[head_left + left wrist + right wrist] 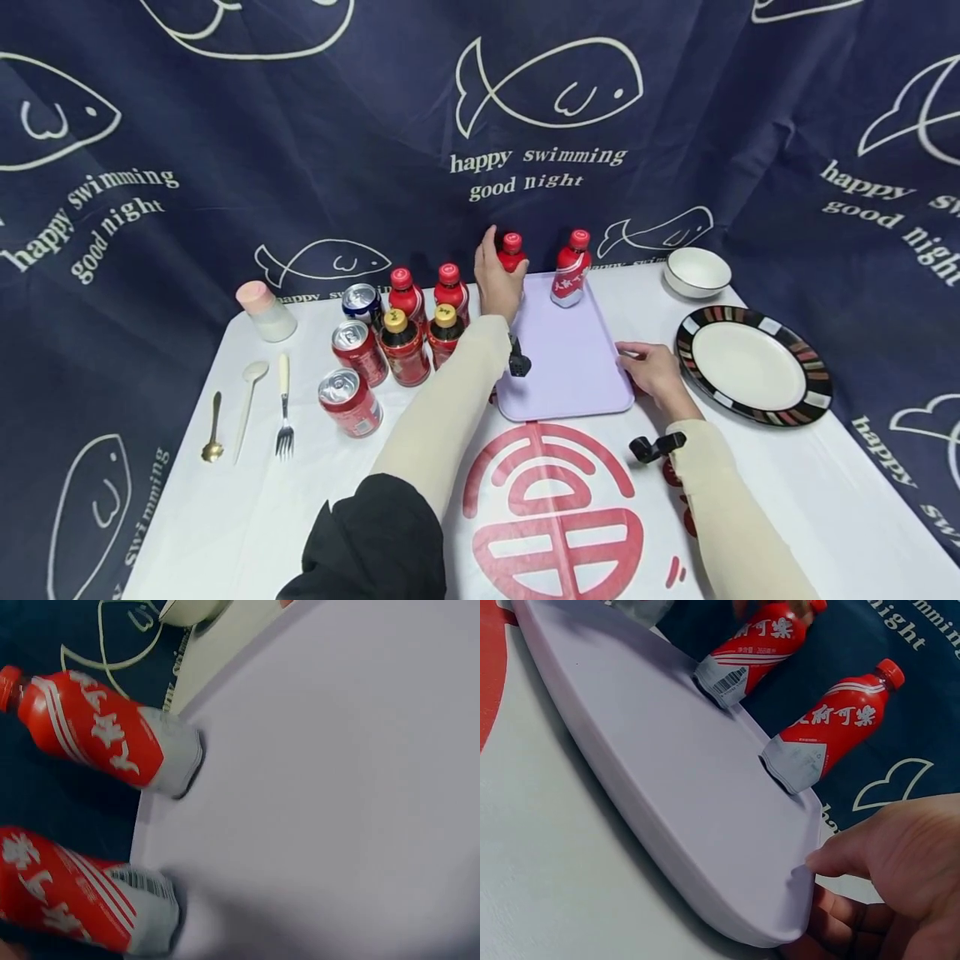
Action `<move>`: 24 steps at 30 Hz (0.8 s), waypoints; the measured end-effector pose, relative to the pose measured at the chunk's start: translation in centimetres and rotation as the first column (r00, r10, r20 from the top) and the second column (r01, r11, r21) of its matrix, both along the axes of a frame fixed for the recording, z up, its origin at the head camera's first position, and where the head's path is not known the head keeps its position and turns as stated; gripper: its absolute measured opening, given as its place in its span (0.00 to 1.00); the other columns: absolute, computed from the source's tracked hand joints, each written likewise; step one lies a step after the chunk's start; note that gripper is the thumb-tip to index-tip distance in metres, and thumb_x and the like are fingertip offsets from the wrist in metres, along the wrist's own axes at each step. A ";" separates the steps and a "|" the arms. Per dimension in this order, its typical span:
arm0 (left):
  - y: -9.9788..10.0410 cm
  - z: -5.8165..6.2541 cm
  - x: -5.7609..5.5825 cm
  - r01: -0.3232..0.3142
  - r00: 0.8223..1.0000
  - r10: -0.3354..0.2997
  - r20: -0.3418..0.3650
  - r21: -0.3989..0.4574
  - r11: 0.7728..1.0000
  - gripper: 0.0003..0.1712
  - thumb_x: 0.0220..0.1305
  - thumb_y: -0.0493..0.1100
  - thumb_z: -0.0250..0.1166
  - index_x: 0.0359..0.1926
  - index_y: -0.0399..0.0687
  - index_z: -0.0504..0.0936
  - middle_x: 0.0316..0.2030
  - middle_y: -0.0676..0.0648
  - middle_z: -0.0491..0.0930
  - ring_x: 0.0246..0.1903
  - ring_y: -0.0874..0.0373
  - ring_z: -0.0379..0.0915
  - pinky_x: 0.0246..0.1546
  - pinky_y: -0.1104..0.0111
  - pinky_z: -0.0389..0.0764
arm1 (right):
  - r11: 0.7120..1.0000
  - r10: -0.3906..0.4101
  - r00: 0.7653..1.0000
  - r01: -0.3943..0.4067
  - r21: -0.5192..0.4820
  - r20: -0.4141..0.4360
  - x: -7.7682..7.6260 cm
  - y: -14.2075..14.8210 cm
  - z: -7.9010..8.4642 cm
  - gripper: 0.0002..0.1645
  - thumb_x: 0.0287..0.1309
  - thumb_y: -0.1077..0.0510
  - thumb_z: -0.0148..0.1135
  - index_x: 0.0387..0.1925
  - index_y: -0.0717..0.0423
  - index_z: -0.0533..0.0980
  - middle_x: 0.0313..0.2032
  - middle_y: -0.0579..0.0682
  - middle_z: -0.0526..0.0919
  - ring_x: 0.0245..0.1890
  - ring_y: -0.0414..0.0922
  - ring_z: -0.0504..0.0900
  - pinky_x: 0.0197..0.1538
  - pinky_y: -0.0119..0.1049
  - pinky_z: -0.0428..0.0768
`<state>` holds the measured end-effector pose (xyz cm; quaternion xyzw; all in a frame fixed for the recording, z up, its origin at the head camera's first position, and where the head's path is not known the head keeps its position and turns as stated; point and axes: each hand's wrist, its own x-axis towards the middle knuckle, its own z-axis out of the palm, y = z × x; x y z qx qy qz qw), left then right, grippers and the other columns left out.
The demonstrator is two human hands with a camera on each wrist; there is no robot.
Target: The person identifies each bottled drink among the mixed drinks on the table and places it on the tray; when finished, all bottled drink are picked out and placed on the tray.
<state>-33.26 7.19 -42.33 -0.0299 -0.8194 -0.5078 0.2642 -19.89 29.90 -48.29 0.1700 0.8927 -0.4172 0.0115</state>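
Note:
A lilac tray [566,358] lies on the white table. Two red soda bottles with red caps stand upright at its far end: the left bottle [739,660] and the right bottle [572,271]. My left hand [498,279] holds the left bottle by its upper part, the thumb at its side; only a sliver of that hand shows in the left wrist view. With thumb on the rim and fingers curled under the edge, my right hand [900,877] grips the tray's near right side.
Left of the tray stand two more red-capped bottles [406,296], gold-capped bottles [405,354], red cans [351,404] and a blue can [363,304]. Farther left are a jar [267,312], spoons [251,400] and a fork [284,408]. A bowl [697,273] and plate [750,367] lie right.

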 end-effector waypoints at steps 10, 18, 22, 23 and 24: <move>0.4 4.0 5.5 0.152 0.908 -0.126 -0.400 0.033 0.988 0.17 0.55 0.41 0.64 0.46 0.42 0.72 0.37 0.49 0.75 0.39 0.60 0.71 0.42 0.71 0.73 | 1.000 0.006 1.000 -0.006 0.020 -0.009 -0.1 -0.2 -0.1 0.22 0.55 0.57 0.57 0.53 0.56 0.75 0.40 0.62 0.81 0.29 0.42 0.78 0.21 0.23 0.73; -3.8 5.0 11.8 0.147 0.845 -0.222 -0.486 -0.187 0.971 0.09 0.51 0.36 0.62 0.36 0.43 0.79 0.33 0.51 0.79 0.39 0.58 0.70 0.45 0.72 0.69 | 0.999 0.001 1.000 0.000 -0.052 0.031 0.4 0.3 0.1 0.24 0.55 0.58 0.56 0.55 0.58 0.73 0.39 0.61 0.78 0.24 0.38 0.77 0.21 0.29 0.76; -7.1 3.7 13.6 0.055 0.851 -0.142 -0.505 -0.182 0.982 0.12 0.48 0.36 0.64 0.38 0.42 0.79 0.37 0.48 0.79 0.43 0.53 0.69 0.51 0.64 0.66 | 0.998 0.008 1.000 -0.006 -0.064 0.024 0.3 0.1 0.0 0.23 0.55 0.58 0.56 0.55 0.58 0.74 0.39 0.62 0.80 0.22 0.38 0.78 0.20 0.30 0.76; -8.0 3.3 13.8 0.029 0.857 -0.122 -0.501 -0.189 0.981 0.14 0.48 0.36 0.64 0.39 0.42 0.79 0.39 0.47 0.78 0.45 0.52 0.68 0.52 0.63 0.65 | 0.998 0.011 1.000 -0.009 -0.063 0.022 0.2 0.1 0.0 0.23 0.55 0.58 0.57 0.54 0.58 0.74 0.39 0.62 0.80 0.22 0.38 0.78 0.20 0.30 0.76; -8.9 3.0 13.9 0.007 0.866 -0.105 -0.489 -0.198 0.980 0.16 0.48 0.36 0.65 0.41 0.41 0.78 0.42 0.46 0.77 0.48 0.51 0.67 0.54 0.61 0.63 | 0.998 0.011 1.000 -0.010 -0.068 0.016 0.1 0.0 -0.1 0.23 0.55 0.58 0.57 0.54 0.58 0.74 0.39 0.63 0.80 0.22 0.38 0.78 0.20 0.30 0.76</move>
